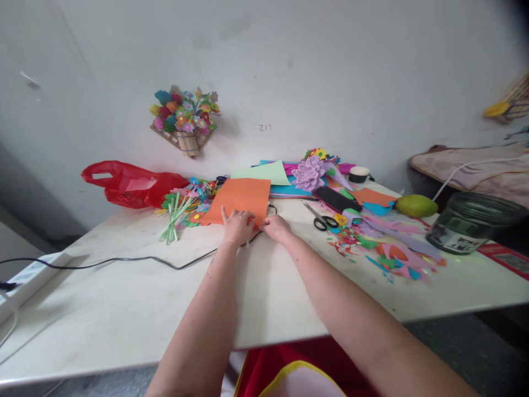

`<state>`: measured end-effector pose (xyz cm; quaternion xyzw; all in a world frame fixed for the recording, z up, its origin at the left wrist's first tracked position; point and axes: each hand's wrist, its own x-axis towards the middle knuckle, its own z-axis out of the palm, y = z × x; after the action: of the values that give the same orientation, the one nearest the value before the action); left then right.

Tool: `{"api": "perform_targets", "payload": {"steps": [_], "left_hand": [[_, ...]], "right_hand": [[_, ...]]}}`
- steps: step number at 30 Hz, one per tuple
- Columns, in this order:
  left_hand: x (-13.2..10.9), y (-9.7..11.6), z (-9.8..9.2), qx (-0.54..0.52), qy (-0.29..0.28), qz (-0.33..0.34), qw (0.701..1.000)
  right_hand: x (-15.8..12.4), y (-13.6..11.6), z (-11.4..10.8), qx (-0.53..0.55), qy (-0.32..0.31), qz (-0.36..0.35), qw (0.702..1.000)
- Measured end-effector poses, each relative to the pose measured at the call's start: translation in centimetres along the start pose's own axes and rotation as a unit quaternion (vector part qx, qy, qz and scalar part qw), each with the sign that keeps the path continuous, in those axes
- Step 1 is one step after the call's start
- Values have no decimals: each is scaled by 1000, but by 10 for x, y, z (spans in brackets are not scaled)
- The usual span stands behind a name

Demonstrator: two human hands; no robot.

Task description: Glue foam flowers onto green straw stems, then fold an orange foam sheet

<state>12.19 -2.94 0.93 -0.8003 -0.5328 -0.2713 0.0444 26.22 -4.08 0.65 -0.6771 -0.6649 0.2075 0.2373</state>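
Note:
An orange craft sheet (pixel 243 196) lies near the back middle of the table, its lower edge under my hands. My left hand (pixel 237 225) grips that edge, one finger raised against the sheet and the thumb towards the right. Close beside it, my right hand (pixel 276 227) is closed at the sheet's lower right corner, its fingertips partly hidden. A thin pale stick end (pixel 248 242) shows just below my left hand; what it belongs to is hidden. The black cable (pixel 177 267) runs from the left to beneath my hands.
Left of the sheet lie pale green stems (pixel 176 220) and a red plastic bag (pixel 132 184). To the right are scissors (pixel 324 219), a dark phone (pixel 336 199), coloured scraps (pixel 388 253), a green mango (pixel 415 205) and a glass jar (pixel 467 226). A power strip (pixel 45 275) sits at the left.

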Motion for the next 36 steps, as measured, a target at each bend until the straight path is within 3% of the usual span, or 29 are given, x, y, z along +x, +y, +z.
{"api": "perform_targets", "payload": {"steps": [14, 25, 36], "left_hand": [[-2, 5, -2, 44, -5, 49, 998], [2, 3, 2, 42, -16, 46, 998], [4, 1, 9, 50, -16, 33, 998]], "right_hand": [[-5, -11, -2, -86, 0, 13, 996], [2, -3, -4, -29, -34, 9, 999], [-3, 0, -2, -76, 24, -30, 996]]}}
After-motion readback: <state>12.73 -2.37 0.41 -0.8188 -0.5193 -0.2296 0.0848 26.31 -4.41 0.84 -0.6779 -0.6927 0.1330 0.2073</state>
